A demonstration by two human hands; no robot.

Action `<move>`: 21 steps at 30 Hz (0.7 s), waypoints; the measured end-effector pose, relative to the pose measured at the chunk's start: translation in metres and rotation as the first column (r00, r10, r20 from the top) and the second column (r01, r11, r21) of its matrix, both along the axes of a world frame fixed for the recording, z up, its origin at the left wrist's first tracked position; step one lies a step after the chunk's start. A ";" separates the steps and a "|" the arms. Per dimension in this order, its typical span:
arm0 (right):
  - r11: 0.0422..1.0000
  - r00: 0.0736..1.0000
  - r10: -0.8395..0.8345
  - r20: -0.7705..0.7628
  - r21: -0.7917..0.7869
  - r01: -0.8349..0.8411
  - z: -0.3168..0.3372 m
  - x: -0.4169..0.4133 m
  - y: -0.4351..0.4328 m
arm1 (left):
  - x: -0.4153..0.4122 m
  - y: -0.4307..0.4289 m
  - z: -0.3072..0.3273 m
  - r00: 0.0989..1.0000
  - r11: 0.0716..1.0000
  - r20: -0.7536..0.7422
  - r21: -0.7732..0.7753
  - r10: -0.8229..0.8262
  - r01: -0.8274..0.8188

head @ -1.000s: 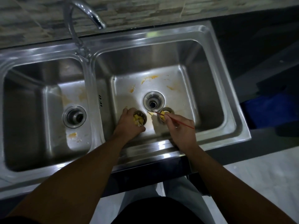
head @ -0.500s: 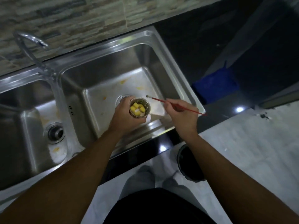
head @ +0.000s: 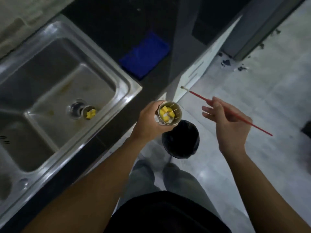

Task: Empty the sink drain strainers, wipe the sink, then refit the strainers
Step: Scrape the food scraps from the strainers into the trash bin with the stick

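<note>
From the head camera, the left hand sits near the middle of the frame with its fingers curled tight around the wall of a steel drain strainer. The cup stands out at about 2 o'clock from the knuckles, mouth up, so its perforated inside shows past the fingertips. Yellow food chunks and some pale scraps lie in its bottom. Directly at 6 o'clock from the strainer, lower down on the floor, stands a black-lined trash bin; the strainer overlaps the bin's upper rim in this view.

At 3 o'clock from the strainer, well apart from it, the right hand holds a thin red stick. The thumb and upper fingers pinch the shaft partway along, while the other fingers spread loosely toward 9 o'clock. The stick's pale tip points to 10 o'clock and its tail to 4 o'clock.

At 9 o'clock from the left hand lies the stainless sink, stained with orange smears. In its basin a second strainer, also carrying yellow bits, rests tipped just beside the open drain hole, at that hole's 3 o'clock. A blue cloth lies on the dark counter at 12 o'clock from the held strainer.
</note>
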State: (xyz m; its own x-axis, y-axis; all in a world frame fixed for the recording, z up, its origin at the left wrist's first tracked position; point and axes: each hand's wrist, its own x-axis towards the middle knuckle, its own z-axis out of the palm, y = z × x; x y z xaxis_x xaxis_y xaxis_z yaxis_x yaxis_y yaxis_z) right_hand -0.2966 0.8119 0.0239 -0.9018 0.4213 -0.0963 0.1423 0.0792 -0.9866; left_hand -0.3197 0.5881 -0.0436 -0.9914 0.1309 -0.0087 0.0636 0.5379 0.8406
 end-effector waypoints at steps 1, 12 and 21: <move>1.000 1.000 -0.020 0.018 0.003 0.020 -0.006 0.008 0.014 | 0.001 0.011 -0.011 0.999 0.999 0.015 -0.032 -0.029 0.029; 0.992 0.908 0.080 0.411 0.055 -0.112 -0.107 0.090 0.053 | 0.002 0.073 -0.134 0.935 0.915 0.270 -0.269 -0.229 0.302; 0.977 0.905 0.107 0.411 0.126 -0.173 -0.172 0.075 0.050 | -0.002 0.084 -0.188 0.864 0.833 0.359 -0.301 -0.352 0.464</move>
State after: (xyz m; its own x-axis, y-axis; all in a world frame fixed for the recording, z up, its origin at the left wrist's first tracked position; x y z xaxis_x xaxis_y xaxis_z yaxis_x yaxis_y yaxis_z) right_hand -0.2213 0.8620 -0.1476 -0.8516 0.3330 -0.4049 0.4985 0.2750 -0.8221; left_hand -0.3221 0.6718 -0.2318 -0.7945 0.4546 -0.4026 0.1428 0.7843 0.6038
